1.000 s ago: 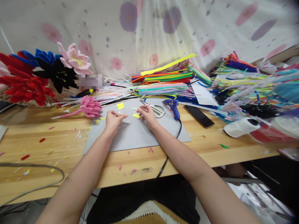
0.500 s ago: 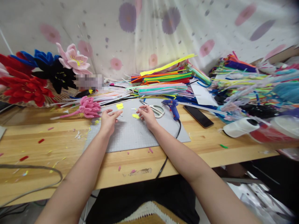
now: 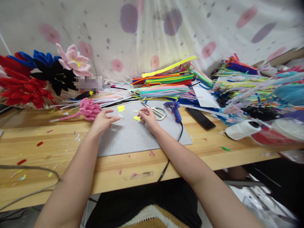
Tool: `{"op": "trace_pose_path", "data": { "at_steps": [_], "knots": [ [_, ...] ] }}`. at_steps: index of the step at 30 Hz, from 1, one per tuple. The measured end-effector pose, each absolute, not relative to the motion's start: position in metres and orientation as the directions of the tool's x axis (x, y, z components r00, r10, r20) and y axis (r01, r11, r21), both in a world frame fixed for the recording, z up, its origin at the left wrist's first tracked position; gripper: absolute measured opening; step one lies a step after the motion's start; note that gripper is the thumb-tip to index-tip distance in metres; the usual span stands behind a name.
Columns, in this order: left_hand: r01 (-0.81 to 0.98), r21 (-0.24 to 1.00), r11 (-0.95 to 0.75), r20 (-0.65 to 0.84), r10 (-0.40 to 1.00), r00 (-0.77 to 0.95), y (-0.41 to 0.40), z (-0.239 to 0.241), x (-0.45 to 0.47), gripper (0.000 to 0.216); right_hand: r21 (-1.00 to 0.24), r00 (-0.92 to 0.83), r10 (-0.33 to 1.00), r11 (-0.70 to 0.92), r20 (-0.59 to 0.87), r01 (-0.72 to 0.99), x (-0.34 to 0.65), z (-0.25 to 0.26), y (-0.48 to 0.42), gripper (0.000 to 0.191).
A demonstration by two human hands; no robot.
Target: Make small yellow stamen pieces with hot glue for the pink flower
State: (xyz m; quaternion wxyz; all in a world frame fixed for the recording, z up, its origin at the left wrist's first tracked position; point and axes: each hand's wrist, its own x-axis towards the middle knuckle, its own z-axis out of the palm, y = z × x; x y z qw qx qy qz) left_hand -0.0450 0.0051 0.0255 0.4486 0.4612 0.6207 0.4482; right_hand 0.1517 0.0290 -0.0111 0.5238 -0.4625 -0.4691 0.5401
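Note:
My left hand [image 3: 102, 119] lies at the left edge of the grey cutting mat [image 3: 133, 139], fingers stretched out to the right, just below a pink pipe-cleaner flower [image 3: 89, 109]. It holds nothing that I can see. My right hand [image 3: 148, 116] rests on the mat's far part with thumb and fingers pinched on a small white piece [image 3: 136, 111]. A yellow scrap [image 3: 137, 118] lies right under those fingertips, and another yellow scrap [image 3: 121, 108] lies further back. Scissors [image 3: 158, 111] lie just right of my right hand.
A blue glue gun [image 3: 175, 109] stands on the mat, its black cord [image 3: 174, 142] running off the wooden table's front edge. A phone [image 3: 200, 118] and a white roll [image 3: 241, 129] lie right. Stacked pipe cleaners [image 3: 166, 84] fill the back; red, black and pink flowers [image 3: 35, 82] sit left. A grey cable [image 3: 30, 180] loops front left.
My left hand has slid left across the mat toward the pink flower and its fingers have uncurled. The right hand has stayed in place with its pinch.

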Motion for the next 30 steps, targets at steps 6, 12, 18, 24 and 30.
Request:
{"op": "trace_pose_path", "data": {
  "at_steps": [6, 12, 18, 24, 30],
  "knots": [
    [0.407, 0.909, 0.083, -0.07, 0.996, -0.047, 0.007, 0.02, -0.066, 0.071, -0.993, -0.023, 1.0, -0.006, -0.003, -0.115, 0.152, -0.012, 0.03, 0.037],
    [0.522, 0.852, 0.046, -0.078, 0.996, 0.039, 0.008, 0.018, -0.069, 0.071, -0.993, -0.011, 1.0, 0.019, 0.021, -0.115, 0.154, -0.013, 0.031, 0.034],
    [0.564, 0.825, 0.034, -0.023, 0.999, -0.026, 0.012, 0.015, -0.071, 0.05, -0.994, 0.025, 0.999, 0.039, 0.037, -0.1, 0.157, -0.015, 0.035, 0.027],
    [0.408, 0.904, 0.131, -0.093, 0.989, -0.113, 0.015, 0.014, -0.066, 0.032, -0.996, 0.047, 0.995, 0.093, 0.093, -0.004, 0.16, -0.021, 0.039, 0.018],
    [0.354, 0.921, 0.163, -0.112, 0.981, -0.16, 0.016, 0.011, -0.066, 0.022, -0.739, -0.287, 0.885, 0.465, 0.367, 0.487, 0.148, -0.014, 0.02, 0.025]
  ]
}}
